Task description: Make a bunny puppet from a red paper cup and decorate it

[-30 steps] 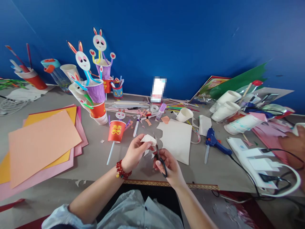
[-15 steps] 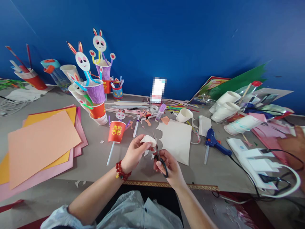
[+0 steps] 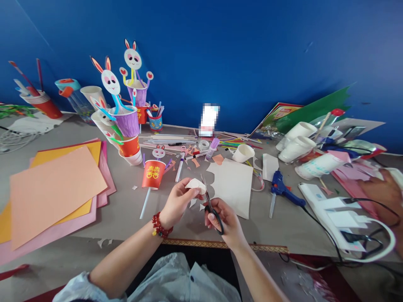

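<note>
My left hand (image 3: 178, 201), with a red bead bracelet at the wrist, pinches a small white paper cut-out (image 3: 195, 184) above the table's front edge. My right hand (image 3: 225, 220) grips black-handled scissors (image 3: 210, 204), whose blades point up at the right edge of the cut-out. A cream paper sheet (image 3: 233, 184) with a scalloped left edge lies just right of the blades. A red paper cup (image 3: 153, 174) on a straw lies to the left of my left hand.
Orange, yellow and pink sheets (image 3: 50, 188) are stacked at left. Bunny cup crafts (image 3: 126, 117) stand at the back. A blue glue gun (image 3: 281, 188), white cups (image 3: 297, 142) and a power strip (image 3: 330, 209) lie at right. Another person's hand (image 3: 384, 195) shows at the right edge.
Both hands hold the same pose with cut-out and scissors, drifting only slightly. The other person's hand at right has shifted a little.
</note>
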`<state>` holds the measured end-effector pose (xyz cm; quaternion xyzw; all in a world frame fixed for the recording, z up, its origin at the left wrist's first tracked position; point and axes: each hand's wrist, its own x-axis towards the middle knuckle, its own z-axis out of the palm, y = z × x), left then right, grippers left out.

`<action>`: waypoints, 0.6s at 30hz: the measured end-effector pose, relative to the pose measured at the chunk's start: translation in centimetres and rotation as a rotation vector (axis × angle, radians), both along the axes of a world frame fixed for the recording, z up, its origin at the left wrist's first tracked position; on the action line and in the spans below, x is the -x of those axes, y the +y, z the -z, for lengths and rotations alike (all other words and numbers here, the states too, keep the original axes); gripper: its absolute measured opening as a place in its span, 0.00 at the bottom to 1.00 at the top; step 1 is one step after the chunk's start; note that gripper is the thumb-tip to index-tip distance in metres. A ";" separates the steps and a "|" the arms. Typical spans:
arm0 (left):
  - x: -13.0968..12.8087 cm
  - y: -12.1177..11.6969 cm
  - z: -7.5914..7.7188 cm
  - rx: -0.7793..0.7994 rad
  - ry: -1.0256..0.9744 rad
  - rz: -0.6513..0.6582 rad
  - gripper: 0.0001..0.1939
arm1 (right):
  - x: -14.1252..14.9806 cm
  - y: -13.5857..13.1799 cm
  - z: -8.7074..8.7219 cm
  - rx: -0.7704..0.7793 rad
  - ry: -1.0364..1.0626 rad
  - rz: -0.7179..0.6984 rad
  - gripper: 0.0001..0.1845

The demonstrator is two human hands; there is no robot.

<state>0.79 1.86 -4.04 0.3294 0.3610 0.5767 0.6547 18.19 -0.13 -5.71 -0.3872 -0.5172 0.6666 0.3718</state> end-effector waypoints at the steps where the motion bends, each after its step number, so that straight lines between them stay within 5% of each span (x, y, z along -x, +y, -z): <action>1: 0.0 0.0 0.1 -0.003 0.002 0.001 0.07 | 0.0 0.0 0.0 -0.002 -0.003 0.001 0.24; 18: 0.2 0.0 0.0 0.014 0.027 -0.016 0.10 | -0.9 0.4 -0.9 0.003 -0.089 -0.024 0.24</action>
